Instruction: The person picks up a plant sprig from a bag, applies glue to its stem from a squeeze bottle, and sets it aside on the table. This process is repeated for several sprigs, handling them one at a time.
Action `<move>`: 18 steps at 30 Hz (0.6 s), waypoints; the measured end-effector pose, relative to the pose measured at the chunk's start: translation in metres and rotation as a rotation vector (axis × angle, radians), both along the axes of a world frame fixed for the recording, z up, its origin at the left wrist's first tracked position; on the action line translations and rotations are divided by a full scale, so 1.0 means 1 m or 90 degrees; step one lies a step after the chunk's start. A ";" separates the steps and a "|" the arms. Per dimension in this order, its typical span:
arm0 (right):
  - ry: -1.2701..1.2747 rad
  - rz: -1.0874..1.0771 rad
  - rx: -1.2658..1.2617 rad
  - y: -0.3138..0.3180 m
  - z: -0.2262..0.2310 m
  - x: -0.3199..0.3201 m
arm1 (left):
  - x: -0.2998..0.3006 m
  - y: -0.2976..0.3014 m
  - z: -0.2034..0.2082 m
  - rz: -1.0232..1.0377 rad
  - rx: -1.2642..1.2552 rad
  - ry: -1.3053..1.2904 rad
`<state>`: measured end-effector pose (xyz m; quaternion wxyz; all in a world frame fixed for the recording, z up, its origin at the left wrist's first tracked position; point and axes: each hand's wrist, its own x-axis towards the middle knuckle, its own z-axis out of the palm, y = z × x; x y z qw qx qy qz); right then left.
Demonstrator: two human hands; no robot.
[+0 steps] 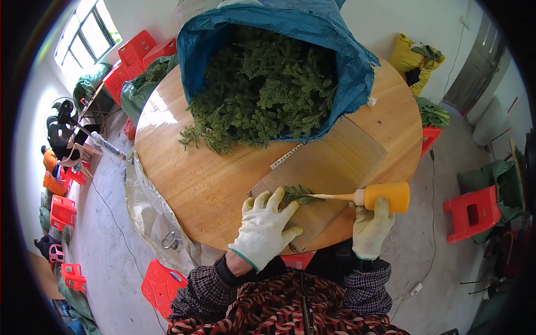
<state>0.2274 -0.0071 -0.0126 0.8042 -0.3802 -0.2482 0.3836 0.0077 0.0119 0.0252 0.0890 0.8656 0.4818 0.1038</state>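
Both my hands wear white knit gloves with yellowish fingertips. My left hand (262,230) lies over a clear flat board (329,153) on the round table, fingers spread and thumb apart. Its fingertips are at the left end of a small green conifer sprig (298,193) and seem to touch it. In my right hand (371,230) is a yellow squeeze bottle (391,196), tipped on its side with its long pale nozzle pointing left. The nozzle's tip reaches the sprig. Whether anything flows out is too small to tell.
A blue sack (357,84) full of green sprigs lies open toward me on the wooden table (184,184). A white perforated strip (287,155) sits by the board. Clear plastic sheeting (148,201) hangs off the left edge. Red stools (474,213) and a black fan (62,125) stand around.
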 end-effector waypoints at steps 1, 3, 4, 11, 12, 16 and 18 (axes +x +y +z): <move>0.000 -0.001 0.000 0.000 0.001 -0.001 | 0.000 0.000 0.000 -0.001 0.000 -0.002; 0.034 -0.018 -0.008 -0.001 0.004 -0.003 | -0.001 0.000 -0.001 -0.003 0.004 -0.002; 0.051 -0.026 -0.011 -0.001 0.005 -0.003 | -0.001 0.000 -0.001 -0.004 0.010 -0.001; 0.033 -0.006 -0.030 -0.002 0.004 -0.003 | 0.008 -0.001 0.002 0.018 0.016 -0.012; 0.035 -0.011 -0.038 -0.002 0.004 -0.003 | 0.011 -0.001 0.006 0.017 0.012 0.004; 0.037 -0.001 -0.024 -0.001 0.003 -0.002 | 0.012 -0.001 0.005 0.013 0.015 0.033; 0.035 0.005 -0.022 -0.001 0.003 -0.001 | 0.012 -0.001 0.006 0.010 0.019 0.040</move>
